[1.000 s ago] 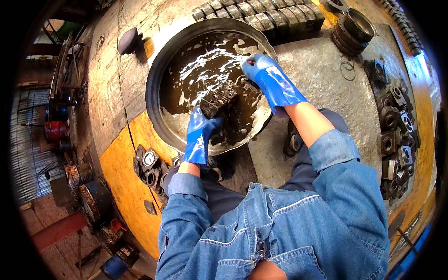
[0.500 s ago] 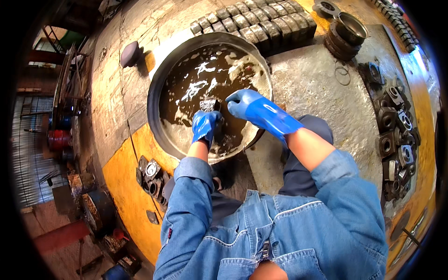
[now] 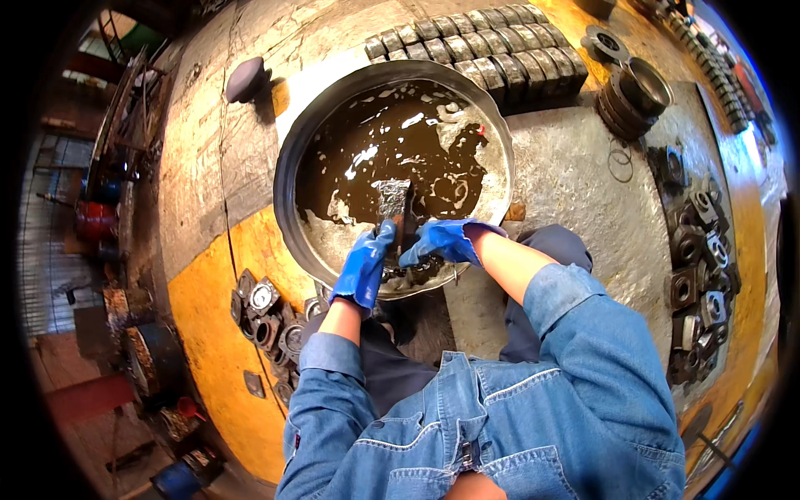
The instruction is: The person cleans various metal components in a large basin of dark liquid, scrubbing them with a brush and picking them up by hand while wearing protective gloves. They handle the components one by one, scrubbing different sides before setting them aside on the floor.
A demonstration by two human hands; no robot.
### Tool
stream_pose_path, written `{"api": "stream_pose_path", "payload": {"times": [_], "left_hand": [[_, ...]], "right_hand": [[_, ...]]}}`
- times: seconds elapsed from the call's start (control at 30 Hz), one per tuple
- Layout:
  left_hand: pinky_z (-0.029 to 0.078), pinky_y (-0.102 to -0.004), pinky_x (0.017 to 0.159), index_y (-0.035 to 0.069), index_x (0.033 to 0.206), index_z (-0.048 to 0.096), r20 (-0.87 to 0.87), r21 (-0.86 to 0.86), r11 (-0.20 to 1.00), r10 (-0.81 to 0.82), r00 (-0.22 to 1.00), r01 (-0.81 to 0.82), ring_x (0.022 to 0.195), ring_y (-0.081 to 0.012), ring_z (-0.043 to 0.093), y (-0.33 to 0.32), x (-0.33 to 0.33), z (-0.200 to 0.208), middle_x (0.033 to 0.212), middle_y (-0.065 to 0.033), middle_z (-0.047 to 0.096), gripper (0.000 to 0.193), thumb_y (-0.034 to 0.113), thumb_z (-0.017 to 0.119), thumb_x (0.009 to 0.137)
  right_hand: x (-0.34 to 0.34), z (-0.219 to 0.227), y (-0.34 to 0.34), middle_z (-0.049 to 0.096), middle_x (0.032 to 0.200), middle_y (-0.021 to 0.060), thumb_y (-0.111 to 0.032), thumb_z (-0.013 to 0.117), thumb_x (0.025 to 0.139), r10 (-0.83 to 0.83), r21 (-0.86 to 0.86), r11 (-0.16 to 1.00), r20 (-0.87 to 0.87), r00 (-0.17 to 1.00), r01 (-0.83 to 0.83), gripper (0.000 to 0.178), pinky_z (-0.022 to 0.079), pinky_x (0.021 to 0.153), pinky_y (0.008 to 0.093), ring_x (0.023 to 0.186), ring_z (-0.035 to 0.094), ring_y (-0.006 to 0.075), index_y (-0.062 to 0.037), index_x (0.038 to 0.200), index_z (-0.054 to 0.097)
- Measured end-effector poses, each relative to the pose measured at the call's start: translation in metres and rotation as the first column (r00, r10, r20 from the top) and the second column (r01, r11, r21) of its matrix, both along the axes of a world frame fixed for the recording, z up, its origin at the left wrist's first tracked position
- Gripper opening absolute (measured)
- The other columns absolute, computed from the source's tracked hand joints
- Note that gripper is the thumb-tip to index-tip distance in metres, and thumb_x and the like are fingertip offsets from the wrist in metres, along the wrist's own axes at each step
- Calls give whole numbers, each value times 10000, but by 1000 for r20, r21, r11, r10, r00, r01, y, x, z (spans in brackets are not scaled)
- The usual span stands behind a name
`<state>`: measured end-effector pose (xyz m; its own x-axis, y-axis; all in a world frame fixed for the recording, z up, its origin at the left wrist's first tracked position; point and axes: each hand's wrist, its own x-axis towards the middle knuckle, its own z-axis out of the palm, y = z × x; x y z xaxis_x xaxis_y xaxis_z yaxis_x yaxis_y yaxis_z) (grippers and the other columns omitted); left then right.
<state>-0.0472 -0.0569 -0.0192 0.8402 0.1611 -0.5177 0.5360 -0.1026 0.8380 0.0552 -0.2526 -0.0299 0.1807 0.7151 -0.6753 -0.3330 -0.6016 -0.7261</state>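
Note:
In a round metal basin point(image 3: 285, 179) of murky brown, foamy liquid, a wet, dark, blocky metal part point(image 3: 393, 198) tilts up, its far end glinting. My left hand point(image 3: 367, 260), in a blue rubber glove, is closed on the near left side of this part. Against the part's near right side is my right hand point(image 3: 443, 243), also blue-gloved, its fingers pressed together and pointing left. Whatever those fingers may hold is hidden. Both hands are over the near edge of the liquid, inside the basin's rim.
Rows of similar metal blocks point(image 3: 500, 62) stand behind the basin. Stacked metal rings point(image 3: 633, 96) sit at the far right, above a line of flanged parts point(image 3: 704, 275). More round castings point(image 3: 267, 312) lie on yellow floor at left. A dark rounded object point(image 3: 247, 79) rests at far left.
The metal part has come nearer and shows more of its length. My right hand has moved down from above the liquid to the part's near end. My left hand has shifted slightly nearer.

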Motion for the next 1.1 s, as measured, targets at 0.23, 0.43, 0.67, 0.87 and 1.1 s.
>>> {"api": "stream_pose_path", "payload": {"times": [0.23, 0.43, 0.67, 0.87, 1.1], "left_hand": [[521, -370, 862, -11, 1176, 742, -156, 123, 992, -9, 988, 28, 986, -275, 676, 9, 21, -15, 1062, -181, 737, 688, 631, 549, 1019], [507, -317, 824, 18, 1229, 723, 171, -137, 984, 141, 975, -118, 916, -164, 636, 0, 19, 0, 1031, -80, 734, 523, 476, 509, 1094], [479, -363, 1062, 18, 1395, 620, 398, 327, 944, -102, 912, -37, 1209, -280, 654, 3, 8, -3, 1329, -191, 692, 466, 332, 397, 1132], [486, -428, 1124, 16, 1436, 577, 529, 439, 895, -189, 827, -76, 1307, -386, 619, 17, -7, -20, 1387, -259, 643, 402, 27, 505, 1041], [474, -321, 1126, -8, 1463, 544, 521, -279, 958, 214, 826, -72, 1244, -213, 634, -10, -12, 24, 1384, -159, 651, 430, 249, 415, 1143]], "right_hand": [[-10, 23, -4, 724, 914, 62, -408, 816, 898, -244, 322, 917, -15, 970, 235, 451, 492, 755, 302, 832, 622, 136, -5, 1097, 786], [12, 15, 5, 741, 1113, 67, -378, 809, 934, -274, 177, 950, 79, 958, 257, 510, 510, 907, 299, 1018, 656, 142, 16, 1246, 723], [7, 21, 23, 753, 982, 54, -264, 840, 925, -438, 207, 865, -137, 889, 458, 360, 540, 787, 284, 847, 691, 139, 28, 1118, 754], [-8, 87, 33, 744, 996, 72, -385, 826, 906, -340, 187, 930, 122, 932, 315, 498, 527, 796, 302, 883, 675, 157, 24, 1178, 744], [-34, 142, 25, 720, 940, 57, -455, 800, 886, -251, 108, 968, 418, 873, 226, 549, 492, 744, 319, 831, 636, 151, 11, 1171, 752]]}}
